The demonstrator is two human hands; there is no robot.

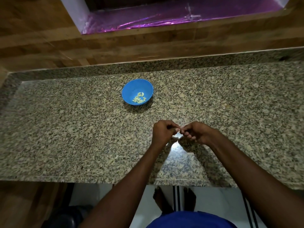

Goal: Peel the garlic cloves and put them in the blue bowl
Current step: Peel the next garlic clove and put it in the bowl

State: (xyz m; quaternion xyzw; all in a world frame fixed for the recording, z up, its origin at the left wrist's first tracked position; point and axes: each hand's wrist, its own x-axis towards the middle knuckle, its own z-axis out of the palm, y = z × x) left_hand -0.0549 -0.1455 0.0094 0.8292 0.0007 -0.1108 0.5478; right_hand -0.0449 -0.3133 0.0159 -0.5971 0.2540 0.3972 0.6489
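Grip: a garlic clove (179, 128), barely visible, was pinched between the fingertips of the left hand (162, 131) and right hand (196, 131), just above the counter (65, 129).
Bowl direction: the blue bowl (130, 89) lay ahead and left of the grip, well apart, nearer the left hand.
Bowl contents: peeled cloves (139, 99) were held.
Clove axis: could not be told.

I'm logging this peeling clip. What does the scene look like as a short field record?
surface: speckled granite counter
blue bowl: on counter beyond the hands, holds several peeled garlic cloves
left hand: fingers curled, pinching a small item, barely visible
right hand: pinching the same item
hands: meet fingertip to fingertip above counter
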